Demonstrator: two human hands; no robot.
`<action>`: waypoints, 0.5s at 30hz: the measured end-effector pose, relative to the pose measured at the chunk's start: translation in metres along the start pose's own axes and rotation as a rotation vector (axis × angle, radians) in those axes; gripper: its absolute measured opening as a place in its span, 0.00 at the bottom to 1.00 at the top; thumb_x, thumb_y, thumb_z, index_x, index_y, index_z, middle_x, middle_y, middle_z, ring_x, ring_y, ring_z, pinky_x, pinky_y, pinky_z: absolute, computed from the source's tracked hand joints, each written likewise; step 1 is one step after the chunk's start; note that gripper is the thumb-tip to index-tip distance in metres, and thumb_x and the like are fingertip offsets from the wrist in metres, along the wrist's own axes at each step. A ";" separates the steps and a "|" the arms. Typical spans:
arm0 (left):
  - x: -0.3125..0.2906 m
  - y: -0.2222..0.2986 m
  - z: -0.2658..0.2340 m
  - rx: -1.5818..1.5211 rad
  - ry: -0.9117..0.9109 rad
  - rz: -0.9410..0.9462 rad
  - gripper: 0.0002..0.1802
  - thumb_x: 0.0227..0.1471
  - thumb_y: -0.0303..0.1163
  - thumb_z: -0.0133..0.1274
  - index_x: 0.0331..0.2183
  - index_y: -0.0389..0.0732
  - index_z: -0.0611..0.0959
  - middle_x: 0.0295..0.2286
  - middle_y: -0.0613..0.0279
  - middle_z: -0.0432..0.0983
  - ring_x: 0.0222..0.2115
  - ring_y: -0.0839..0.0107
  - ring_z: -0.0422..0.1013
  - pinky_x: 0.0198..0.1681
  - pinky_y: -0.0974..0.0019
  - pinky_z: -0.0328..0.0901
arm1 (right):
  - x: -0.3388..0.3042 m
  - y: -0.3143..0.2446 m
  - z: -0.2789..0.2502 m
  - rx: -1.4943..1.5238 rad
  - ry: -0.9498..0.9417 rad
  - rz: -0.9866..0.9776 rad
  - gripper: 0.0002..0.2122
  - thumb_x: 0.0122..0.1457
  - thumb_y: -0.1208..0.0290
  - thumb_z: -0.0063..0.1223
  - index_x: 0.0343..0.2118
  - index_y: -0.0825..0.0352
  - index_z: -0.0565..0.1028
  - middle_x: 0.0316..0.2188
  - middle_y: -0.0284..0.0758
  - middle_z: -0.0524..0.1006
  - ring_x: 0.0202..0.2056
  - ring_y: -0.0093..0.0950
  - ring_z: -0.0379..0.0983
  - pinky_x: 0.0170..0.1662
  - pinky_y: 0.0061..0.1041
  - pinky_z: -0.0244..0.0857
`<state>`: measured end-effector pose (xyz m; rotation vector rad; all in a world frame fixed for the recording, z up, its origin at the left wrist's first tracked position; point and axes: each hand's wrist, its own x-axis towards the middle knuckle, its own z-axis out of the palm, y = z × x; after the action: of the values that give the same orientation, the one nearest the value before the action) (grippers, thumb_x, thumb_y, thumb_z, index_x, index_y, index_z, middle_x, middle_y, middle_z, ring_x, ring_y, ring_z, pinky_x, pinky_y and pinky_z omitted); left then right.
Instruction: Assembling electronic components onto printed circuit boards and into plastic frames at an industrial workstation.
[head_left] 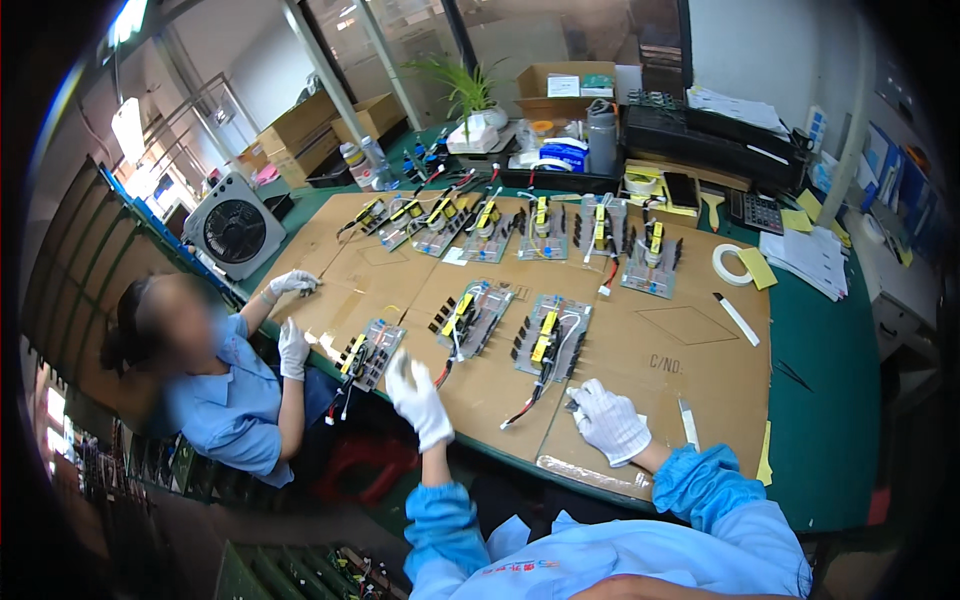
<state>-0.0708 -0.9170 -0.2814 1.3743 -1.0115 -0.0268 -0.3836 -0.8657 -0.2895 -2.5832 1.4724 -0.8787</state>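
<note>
My left hand (420, 403), in a white glove, is raised at the table's near edge with its fingers apart and nothing visible in it. A circuit board (370, 357) with yellow parts and loose wires lies just to its left. My right hand (610, 424), gloved too, rests on the cardboard sheet (690, 390) with its fingers curled down. A small dark bit shows at its fingertips, too little to name. Closest to that hand is another circuit board (548, 340), its red and black leads trailing toward me. One more board (474, 318) lies between these two.
Several similar boards line the far side, one of them (652, 258) at the right end. A white-handled blade (689, 424), tape roll (732, 265), tweezers (793, 375) and white strip (737, 320) lie rightward. At left sits a co-worker (235, 400) with gloved hands over the table, near a fan (234, 230).
</note>
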 end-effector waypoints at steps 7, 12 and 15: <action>0.141 0.089 0.113 -0.157 -0.347 0.022 0.34 0.54 0.32 0.47 0.63 0.48 0.63 0.21 0.54 0.73 0.21 0.71 0.67 0.30 0.64 0.66 | 0.002 -0.002 0.000 -0.087 -0.002 0.010 0.10 0.53 0.69 0.54 0.39 0.63 0.74 0.32 0.37 0.69 0.26 0.33 0.74 0.24 0.32 0.68; 0.233 0.042 0.175 0.548 -0.427 0.035 0.39 0.50 0.35 0.48 0.64 0.52 0.59 0.35 0.41 0.79 0.35 0.48 0.76 0.40 0.52 0.68 | 0.009 -0.012 0.001 -0.103 -0.023 0.035 0.11 0.52 0.68 0.55 0.39 0.62 0.74 0.33 0.37 0.69 0.27 0.32 0.74 0.25 0.32 0.68; 0.246 0.032 0.194 0.648 -0.478 0.057 0.41 0.50 0.35 0.48 0.65 0.51 0.56 0.36 0.46 0.80 0.36 0.52 0.77 0.40 0.52 0.69 | 0.009 -0.014 -0.001 -0.132 -0.045 0.048 0.12 0.51 0.68 0.55 0.40 0.62 0.74 0.33 0.36 0.69 0.28 0.32 0.74 0.26 0.32 0.69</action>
<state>-0.0568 -1.1978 -0.1407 1.9813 -1.5423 0.0183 -0.3696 -0.8651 -0.2803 -2.6273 1.6252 -0.7369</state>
